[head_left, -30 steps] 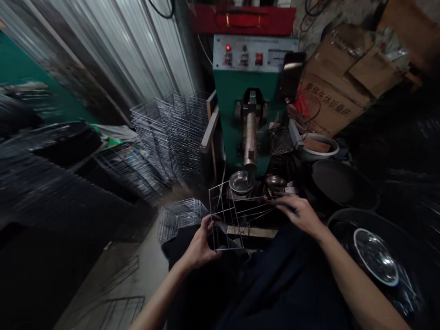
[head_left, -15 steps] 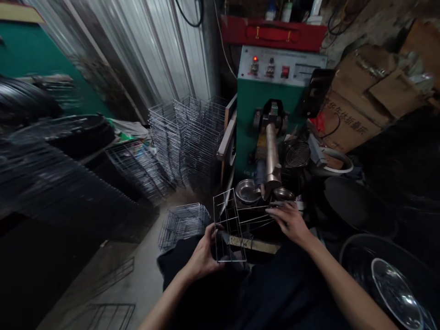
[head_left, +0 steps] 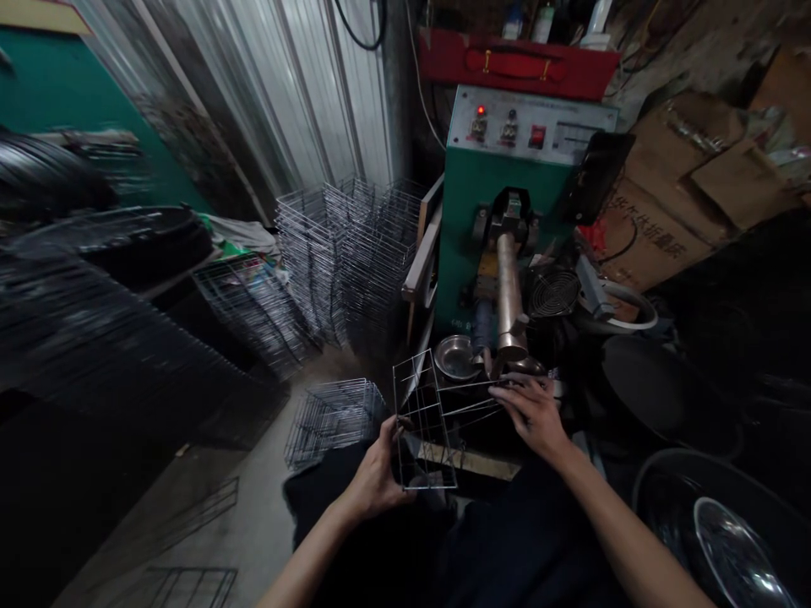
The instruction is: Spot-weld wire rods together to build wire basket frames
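A bent wire frame [head_left: 423, 407] hangs in front of me, below the metal arm [head_left: 510, 300] of a green machine [head_left: 451, 241]. My left hand [head_left: 378, 473] grips the frame's left edge, thumb on the outer wire. My right hand [head_left: 530, 411] is closed on the frame's far right end, close under the machine's electrode tip [head_left: 488, 361]; part of that end is hidden by the fingers. Just behind the frame sits a round metal dish [head_left: 456, 356].
Tall stacks of wire racks [head_left: 345, 253] stand behind on the left, with a smaller stack [head_left: 334, 415] by my left knee. Cardboard boxes [head_left: 659, 219], a fan guard [head_left: 553, 291] and dark basins [head_left: 652, 388] are on the right.
The view has shifted slightly, so the machine appears a little further right. Both hands keep their hold on the wire frame, with hardly any movement.
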`<state>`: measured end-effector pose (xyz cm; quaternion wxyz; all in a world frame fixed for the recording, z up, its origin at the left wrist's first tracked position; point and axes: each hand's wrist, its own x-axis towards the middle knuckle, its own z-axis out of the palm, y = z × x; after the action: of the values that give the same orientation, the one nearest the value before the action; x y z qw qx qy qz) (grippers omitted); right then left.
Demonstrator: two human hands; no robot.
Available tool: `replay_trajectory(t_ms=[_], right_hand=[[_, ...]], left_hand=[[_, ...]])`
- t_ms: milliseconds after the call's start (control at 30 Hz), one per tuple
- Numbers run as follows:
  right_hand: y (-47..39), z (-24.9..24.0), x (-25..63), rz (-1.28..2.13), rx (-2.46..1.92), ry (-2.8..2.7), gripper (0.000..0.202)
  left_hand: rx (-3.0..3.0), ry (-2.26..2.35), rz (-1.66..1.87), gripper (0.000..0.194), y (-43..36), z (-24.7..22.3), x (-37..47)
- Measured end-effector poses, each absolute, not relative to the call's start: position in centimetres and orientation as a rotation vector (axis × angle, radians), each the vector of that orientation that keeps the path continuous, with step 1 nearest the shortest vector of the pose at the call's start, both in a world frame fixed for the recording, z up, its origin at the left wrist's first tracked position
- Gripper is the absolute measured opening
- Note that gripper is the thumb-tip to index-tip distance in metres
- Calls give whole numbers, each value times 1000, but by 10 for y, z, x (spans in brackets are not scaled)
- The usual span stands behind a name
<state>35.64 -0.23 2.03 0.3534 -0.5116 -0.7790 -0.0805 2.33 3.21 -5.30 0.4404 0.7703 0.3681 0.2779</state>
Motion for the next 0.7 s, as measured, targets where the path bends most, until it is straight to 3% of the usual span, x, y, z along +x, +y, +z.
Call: replay_trajectory(t_ms=[233,400,600,700], right_hand=[[3,14,355,-199,-1329,-1971,30],[3,12,355,-193,-1376,-1943,19],[3,17,370,-140,-1362,-1919,16],[9,16,374,-127,-1326,-1881,18]], left_hand=[[1898,929,681,95,40,-49,24],[1887,908,726,85,40,-39,24],[1878,994,644,101,42,-35,19],[1837,994,647,99,49,-32,20]])
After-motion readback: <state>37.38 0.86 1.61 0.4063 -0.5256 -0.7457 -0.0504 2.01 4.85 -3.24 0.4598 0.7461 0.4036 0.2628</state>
